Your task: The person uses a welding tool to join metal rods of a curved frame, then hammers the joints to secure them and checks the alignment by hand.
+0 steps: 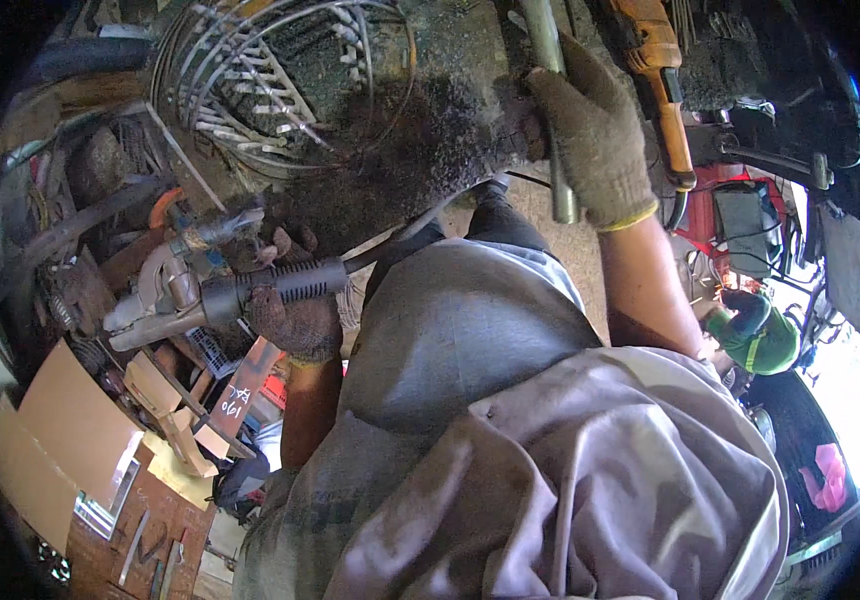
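My left hand (295,322), in a brown knitted work glove, is closed around the dark ribbed body of an angle grinder (295,283). The grinder's metal head and guard point away to the left, beside the bench. A matching glove with a yellow cuff covers my right hand (598,135), which grips a metal pipe (564,195). This pipe runs from the top edge down past the bench's front edge. Its lower end sticks out below my palm. Some of my fingers are hidden behind the pipe and the grinder.
On the dirty bench (450,110) lie a wire coil (185,85) and toothed metal pieces (268,88). An orange power tool (662,85) rests right of my right hand. Scrap metal and cardboard sheets (75,425) crowd the left. A person in green (762,335) works near an orange glow at right.
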Tool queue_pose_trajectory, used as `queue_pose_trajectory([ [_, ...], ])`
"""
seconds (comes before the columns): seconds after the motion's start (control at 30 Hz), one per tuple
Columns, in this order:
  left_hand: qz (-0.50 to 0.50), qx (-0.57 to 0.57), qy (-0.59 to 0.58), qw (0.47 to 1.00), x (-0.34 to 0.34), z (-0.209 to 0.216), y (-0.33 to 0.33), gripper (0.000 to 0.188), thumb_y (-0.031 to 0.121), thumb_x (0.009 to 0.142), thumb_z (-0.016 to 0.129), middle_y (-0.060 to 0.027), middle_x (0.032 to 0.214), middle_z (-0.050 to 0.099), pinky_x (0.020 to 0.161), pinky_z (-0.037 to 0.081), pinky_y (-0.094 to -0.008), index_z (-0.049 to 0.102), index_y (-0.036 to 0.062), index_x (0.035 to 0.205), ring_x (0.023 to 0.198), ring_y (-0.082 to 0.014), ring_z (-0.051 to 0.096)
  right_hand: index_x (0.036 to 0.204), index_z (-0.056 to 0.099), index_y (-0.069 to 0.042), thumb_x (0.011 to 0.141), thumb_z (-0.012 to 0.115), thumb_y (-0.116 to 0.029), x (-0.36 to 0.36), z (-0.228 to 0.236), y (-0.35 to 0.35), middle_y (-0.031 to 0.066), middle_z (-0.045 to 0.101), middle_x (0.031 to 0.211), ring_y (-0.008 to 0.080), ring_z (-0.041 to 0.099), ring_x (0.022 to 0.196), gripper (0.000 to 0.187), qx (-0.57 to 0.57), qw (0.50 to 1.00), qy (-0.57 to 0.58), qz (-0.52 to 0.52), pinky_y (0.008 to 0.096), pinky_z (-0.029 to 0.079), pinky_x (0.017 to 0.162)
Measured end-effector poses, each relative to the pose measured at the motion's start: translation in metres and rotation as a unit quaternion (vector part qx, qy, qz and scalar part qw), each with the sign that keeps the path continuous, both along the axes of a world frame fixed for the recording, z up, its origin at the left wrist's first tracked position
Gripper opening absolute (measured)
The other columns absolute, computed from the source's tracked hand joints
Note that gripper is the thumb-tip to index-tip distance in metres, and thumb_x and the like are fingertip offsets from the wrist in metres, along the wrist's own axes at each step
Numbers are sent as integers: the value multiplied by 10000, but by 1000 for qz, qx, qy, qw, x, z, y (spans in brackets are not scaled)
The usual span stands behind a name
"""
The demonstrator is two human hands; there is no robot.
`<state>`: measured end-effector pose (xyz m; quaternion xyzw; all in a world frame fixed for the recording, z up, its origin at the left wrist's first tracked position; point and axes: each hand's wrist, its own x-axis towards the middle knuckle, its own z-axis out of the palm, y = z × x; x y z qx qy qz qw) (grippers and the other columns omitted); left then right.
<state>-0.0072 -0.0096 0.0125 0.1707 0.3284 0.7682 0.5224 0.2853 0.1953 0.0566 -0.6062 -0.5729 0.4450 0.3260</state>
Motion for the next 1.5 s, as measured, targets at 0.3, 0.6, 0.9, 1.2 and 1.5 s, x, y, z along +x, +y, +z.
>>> queue_pose_trajectory([
  [0.3,68,-47,146,986,33,41,18,429,284,914,717,-104,1235,672,1077,457,-544,613,65,1269,1165,-285,637,1216,655,-23,872,679,-382,33,-9,73,248,717,1051,412,700,1000,498,4,982,-120,149,480,542,876],
  [0.6,17,0,46,999,72,73,33,468,195,893,714,-105,1290,622,1142,430,-522,593,32,1315,1265,-272,583,1271,599,-79,927,610,-314,43,-2,63,265,707,1036,445,679,1023,416,-8,960,-219,172,528,546,869],
  [0.9,114,-91,114,983,86,78,44,314,174,896,699,-105,1214,653,1017,514,-522,671,13,1164,1188,-252,632,1316,569,-21,942,603,-259,51,6,66,215,712,1064,366,703,985,445,-57,984,12,167,440,551,862],
  [1.2,87,-41,82,992,92,63,49,433,193,883,709,-158,1326,627,1049,515,-449,622,6,1263,1281,-303,576,1348,566,-40,880,728,-239,83,65,94,224,699,1092,360,710,985,534,-86,938,33,335,426,548,864],
  [1.5,216,-133,158,954,110,61,43,475,263,863,709,-106,1181,650,970,525,-478,614,59,1282,1127,-324,630,1241,644,-105,914,621,-212,75,46,101,156,728,870,318,736,831,344,243,803,-198,506,453,596,709],
])
